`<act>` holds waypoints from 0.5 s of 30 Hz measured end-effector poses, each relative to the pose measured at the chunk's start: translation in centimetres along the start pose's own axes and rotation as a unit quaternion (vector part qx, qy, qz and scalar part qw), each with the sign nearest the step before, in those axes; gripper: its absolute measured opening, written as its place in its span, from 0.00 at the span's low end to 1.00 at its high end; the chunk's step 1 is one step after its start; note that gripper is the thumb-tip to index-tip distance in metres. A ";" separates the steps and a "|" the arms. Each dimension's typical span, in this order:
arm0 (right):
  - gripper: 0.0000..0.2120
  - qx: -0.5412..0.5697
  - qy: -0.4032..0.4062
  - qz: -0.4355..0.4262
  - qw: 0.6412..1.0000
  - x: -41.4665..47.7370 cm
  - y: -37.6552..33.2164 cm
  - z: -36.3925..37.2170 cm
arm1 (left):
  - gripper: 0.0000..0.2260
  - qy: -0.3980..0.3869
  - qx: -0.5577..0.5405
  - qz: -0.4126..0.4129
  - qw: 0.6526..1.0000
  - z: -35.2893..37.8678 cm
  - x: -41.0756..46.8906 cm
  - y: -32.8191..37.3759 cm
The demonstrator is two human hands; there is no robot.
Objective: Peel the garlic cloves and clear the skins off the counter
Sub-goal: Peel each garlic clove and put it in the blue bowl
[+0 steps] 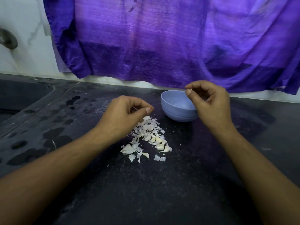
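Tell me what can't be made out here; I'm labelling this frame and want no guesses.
Head view:
- Pale bit pinched by the right hand: too small to identify.
- What the left hand holds: hidden by its curled fingers.
- Inside of the bowl: partly covered by the right hand.
- Garlic pile: far end under the left hand.

The right grip (pixel 211 103) pinches a pale scrap (pixel 189 90) at its fingertips, too small to tell as skin or clove. This grip also hides the right side of the bowl (pixel 177 113) behind it. Inside the curled left grip (pixel 125 117) any hold is hidden; only a thin pale sliver (pixel 134 108) shows between its fingers. The skin pile (pixel 149 132) runs under the left grip, its far part unseen. Left of that grip, the sink (pixel 24 98) and the blurred tap (pixel 9 39) are cut off by the picture's edge.
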State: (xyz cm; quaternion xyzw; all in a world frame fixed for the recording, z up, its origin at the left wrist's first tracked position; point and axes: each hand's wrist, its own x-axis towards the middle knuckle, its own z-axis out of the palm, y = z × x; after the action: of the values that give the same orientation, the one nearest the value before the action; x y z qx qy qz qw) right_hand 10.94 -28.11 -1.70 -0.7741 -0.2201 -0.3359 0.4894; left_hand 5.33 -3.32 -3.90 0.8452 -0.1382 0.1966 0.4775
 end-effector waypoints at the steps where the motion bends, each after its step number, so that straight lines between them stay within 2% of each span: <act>1: 0.05 -0.010 0.001 0.008 1.000 0.1 0.4 -0.1 | 0.04 -0.004 -0.007 0.002 1.000 0.0 0.0 -0.1; 8: 0.02 -0.064 -0.007 0.023 0.998 0.1 1.1 -0.2 | 0.05 -0.011 0.018 0.021 1.000 0.1 0.0 0.0; 15: 0.06 -0.173 -0.040 0.010 0.984 0.0 2.0 0.0 | 0.04 -0.086 0.165 0.047 0.981 -0.3 -0.1 0.2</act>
State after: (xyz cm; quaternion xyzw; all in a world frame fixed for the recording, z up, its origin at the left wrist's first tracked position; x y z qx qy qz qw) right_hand 12.29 -28.92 -2.97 -0.8621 -0.1699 -0.3332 0.3420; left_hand 5.06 -3.18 -3.66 0.9188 -0.1833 0.1657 0.3078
